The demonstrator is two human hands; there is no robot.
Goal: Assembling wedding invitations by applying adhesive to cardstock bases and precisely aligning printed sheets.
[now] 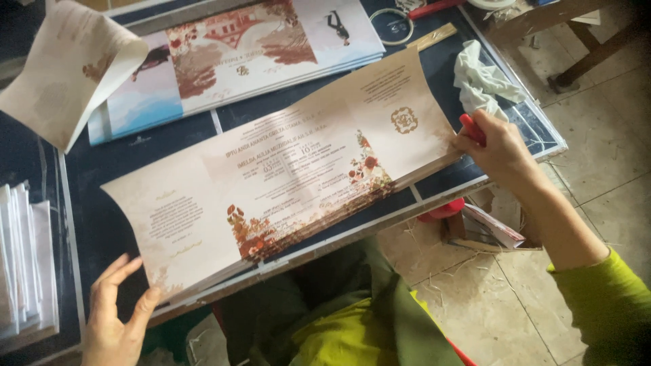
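Observation:
A long stack of cream printed sheets with red flower prints (285, 183) lies slantwise on the dark table (102, 224). My left hand (119, 312) is open at the stack's near left corner, fingers spread and thumb touching the edge. My right hand (498, 146) is at the stack's far right end, closed around a small red tool (472, 129) that rests against the paper's edge. A curled loose cream sheet (64, 68) hangs over the table's upper left.
A second pile of printed sheets with red and blue pictures (237, 54) lies behind. White paper stacks (27, 264) sit at left. A crumpled white cloth (481, 81), a tape ring (392, 26) and a wooden stick (434, 37) lie at the table's right. Tiled floor with scraps and a red object (444, 210) lies below.

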